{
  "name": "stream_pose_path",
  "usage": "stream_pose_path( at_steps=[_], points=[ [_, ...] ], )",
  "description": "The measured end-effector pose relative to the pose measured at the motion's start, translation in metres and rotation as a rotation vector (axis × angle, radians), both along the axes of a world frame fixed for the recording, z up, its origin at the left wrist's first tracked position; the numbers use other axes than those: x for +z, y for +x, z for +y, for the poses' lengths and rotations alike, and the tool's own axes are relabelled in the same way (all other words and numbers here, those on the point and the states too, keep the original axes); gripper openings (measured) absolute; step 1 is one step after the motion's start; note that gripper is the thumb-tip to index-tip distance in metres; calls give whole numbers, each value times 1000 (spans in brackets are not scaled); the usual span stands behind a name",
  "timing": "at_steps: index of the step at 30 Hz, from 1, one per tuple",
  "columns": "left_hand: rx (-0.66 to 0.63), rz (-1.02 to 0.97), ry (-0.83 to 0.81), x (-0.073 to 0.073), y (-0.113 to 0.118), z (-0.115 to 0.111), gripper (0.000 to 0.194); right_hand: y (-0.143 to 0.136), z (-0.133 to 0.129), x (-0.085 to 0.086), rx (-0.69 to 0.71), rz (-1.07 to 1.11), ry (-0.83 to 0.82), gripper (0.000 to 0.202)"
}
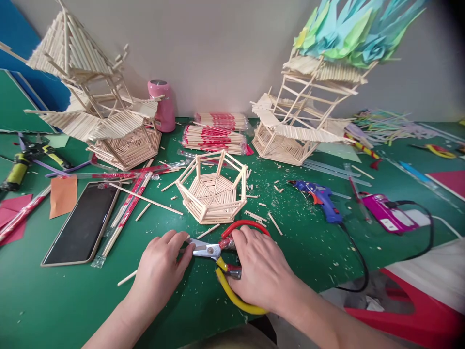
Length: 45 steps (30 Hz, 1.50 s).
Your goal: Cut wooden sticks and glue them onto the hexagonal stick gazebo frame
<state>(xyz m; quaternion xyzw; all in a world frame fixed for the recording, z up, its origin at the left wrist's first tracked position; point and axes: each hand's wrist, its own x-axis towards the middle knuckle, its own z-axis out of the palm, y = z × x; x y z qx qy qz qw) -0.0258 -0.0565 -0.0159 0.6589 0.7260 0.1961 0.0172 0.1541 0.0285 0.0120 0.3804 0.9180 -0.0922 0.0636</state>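
Observation:
My left hand (162, 259) is closed, thumb and fingers pinching a thin wooden stick (127, 277) whose tail sticks out to the lower left. Its fingertips are right at the blades of the scissors (209, 250); the stick's other end is hidden there. Wrapped around the red and yellow scissor handles is my right hand (259, 266), with the handles spread apart. Just beyond both hands stands a small open polygonal frame (214, 191) of wooden sticks, with a concentric patterned floor and short upright posts. Cut stick pieces (256, 216) lie around it.
Two stick-built towers, one with a pointed roof (69, 48) and one topped with blue-green paper (348, 34), stand behind. Bundled sticks (214, 139) lie between them. A phone (82, 225) is at left; a blue glue gun (319, 198) with a cord lies right. A pink bottle (165, 106) stands behind.

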Motion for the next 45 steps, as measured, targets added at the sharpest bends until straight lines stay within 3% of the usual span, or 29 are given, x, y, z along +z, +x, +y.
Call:
stream_pose_path(
  at_steps=[8, 16, 21, 28, 34, 40, 45],
  points=[
    [-17, 19, 34, -2, -5, 2, 30, 1, 1, -2, 22, 3, 21, 30],
    [115, -178, 84, 15, -24, -4, 31, 7, 1, 0, -2, 37, -13, 29],
    [243, -311, 52, 25, -32, -8, 32, 19, 8, 7, -83, 112, -158, 34],
    [282, -429, -9, 19, -27, -12, 33, 25, 14, 19, -256, 211, -466, 35],
    [374, -234, -22, 13, -42, -17, 32, 28, 10, 24, -286, 274, -565, 33],
    [258, 16, -238, 7, -56, -3, 32, 32, 6, 24, -335, 384, -701, 35],
    [216, 24, -273, 0, -58, 4, 32, 37, 2, 19, -410, 564, -910, 30]
  ],
)
